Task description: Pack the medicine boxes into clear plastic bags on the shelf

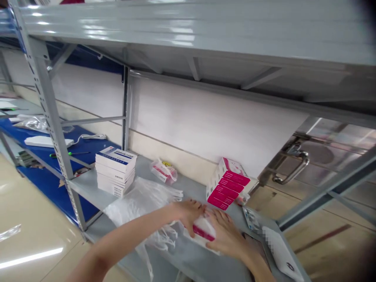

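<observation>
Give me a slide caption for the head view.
Left hand and right hand hold a pink-and-white box at a grey shelf, beside plastic bags.

We're up on the person's head (one camera, tilted a touch), looking forward and down over the front edge of the grey shelf [192, 188], towards the white panel [188, 121] behind its back edge. The upper shelf [182, 33] looms close across the top! Left hand [190, 213] and right hand [228, 233] sit near, low in view; past the shelf's left end, floor [26, 211] stretches away.
</observation>
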The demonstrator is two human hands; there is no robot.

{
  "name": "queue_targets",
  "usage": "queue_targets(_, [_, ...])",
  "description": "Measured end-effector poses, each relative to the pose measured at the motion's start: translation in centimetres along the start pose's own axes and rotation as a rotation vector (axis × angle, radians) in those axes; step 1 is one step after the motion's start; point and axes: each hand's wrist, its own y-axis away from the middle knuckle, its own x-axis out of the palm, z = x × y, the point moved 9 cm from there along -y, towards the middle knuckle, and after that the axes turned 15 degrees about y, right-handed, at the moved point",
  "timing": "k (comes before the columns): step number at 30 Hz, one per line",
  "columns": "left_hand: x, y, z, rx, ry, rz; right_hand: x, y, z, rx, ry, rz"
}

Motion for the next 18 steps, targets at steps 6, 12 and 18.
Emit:
queue_targets(6, [-11.4, 4.6, 9.7, -0.199, -0.123, -0.446, -7.7, -11.6, -0.5, -0.032, -0.171, -0.226])
queue_targets(12, [-11.5, 11.7, 24.6, -0.577, 0.156, -0.871, -8.1, -25.3, 3.8, -0.01, -0.369, -0.268])
queue_targets(18, [-6.4, 12.7, 31.6, -0.63, 0.424, -1.114, -0.5, -30.2, 6.7, 0.03, -0.554, -0.211])
